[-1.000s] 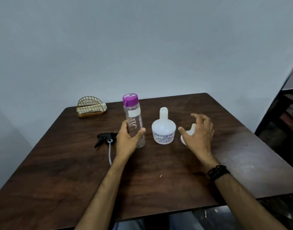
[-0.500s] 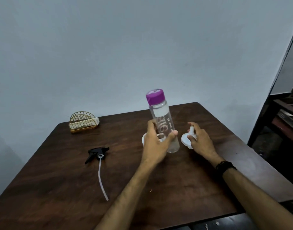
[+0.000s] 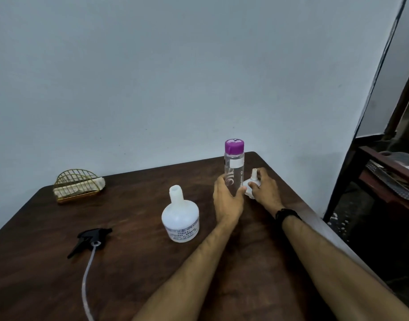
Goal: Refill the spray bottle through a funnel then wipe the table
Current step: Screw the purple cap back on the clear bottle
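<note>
With the left hand [image 3: 229, 200] wrapped round the upright purple-capped bottle [image 3: 234, 169] and the right hand [image 3: 264, 191] pinching the funnel [image 3: 251, 186], the funnel should next be seated squarely in the open spray bottle [image 3: 180, 216] standing left of both.

left hand [image 3: 227, 200] curled in a grip, right hand [image 3: 264, 191] pinching, both forearms extended forward

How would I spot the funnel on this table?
Look to the far right corner of the dark wooden table, just right of the tall purple-capped bottle. The right hand grips a small white funnel, spout pointing up.
</note>
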Demonstrator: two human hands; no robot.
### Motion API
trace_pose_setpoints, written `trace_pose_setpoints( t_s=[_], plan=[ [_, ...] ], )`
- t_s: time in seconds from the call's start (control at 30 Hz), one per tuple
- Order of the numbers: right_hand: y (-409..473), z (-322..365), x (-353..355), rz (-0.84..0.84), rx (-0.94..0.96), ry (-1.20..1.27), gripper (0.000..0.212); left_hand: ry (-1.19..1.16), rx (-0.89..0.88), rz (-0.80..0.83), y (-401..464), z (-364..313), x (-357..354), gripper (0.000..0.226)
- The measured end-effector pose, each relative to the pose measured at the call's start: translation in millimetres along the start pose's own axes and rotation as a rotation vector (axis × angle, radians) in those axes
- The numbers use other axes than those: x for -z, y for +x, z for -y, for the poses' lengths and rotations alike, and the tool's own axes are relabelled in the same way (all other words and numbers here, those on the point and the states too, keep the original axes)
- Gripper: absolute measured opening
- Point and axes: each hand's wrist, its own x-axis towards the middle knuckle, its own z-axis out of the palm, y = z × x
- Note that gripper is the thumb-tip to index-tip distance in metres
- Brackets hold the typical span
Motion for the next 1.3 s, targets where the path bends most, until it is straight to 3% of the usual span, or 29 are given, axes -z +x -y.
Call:
trace_pose_setpoints(
  t_s=[0.2, 0.4, 0.87, 1.0, 1.07, 1.17, 1.3],
  plan=[
    [34.6, -11.8, -12.3, -0.031, 0.004, 0.019, 0.039, 0.014, 0.124, -0.086, 52.7, 24.4, -36.6, 0.053],
    [77.7, -20.2, -18.4, -0.005, 0.011, 0.006, 0.041, 0.187, 0.199, -0.081, 98.9, 34.4, -65.0, 0.055],
    [138.7, -35.7, -47.8, -0.044, 0.124, 0.068, 0.043, 0.341, 0.225, -0.176, 142.3, 59.5, -83.9, 0.070],
    [132.4, -32.0, -41.7, -0.119, 0.132, 0.068, 0.067, 0.290, 0.271, -0.105, 134.6, 51.1, -77.1, 0.110],
    [127.3, -28.4, -39.2, -0.174, 0.141, 0.027, 0.071, 0.296, 0.284, -0.061, 122.3, 45.8, -70.3, 0.120],
    [122.7, -22.8, -38.3, -0.231, 0.200, -0.025, 0.062, 0.367, 0.233, 0.026, 92.9, 39.5, -61.5, 0.116],
    [106.2, -16.3, -34.7, -0.282, 0.307, -0.076, 0.033, 0.584, 0.035, 0.260, 43.4, 39.6, -41.5, 0.089]
  ],
)
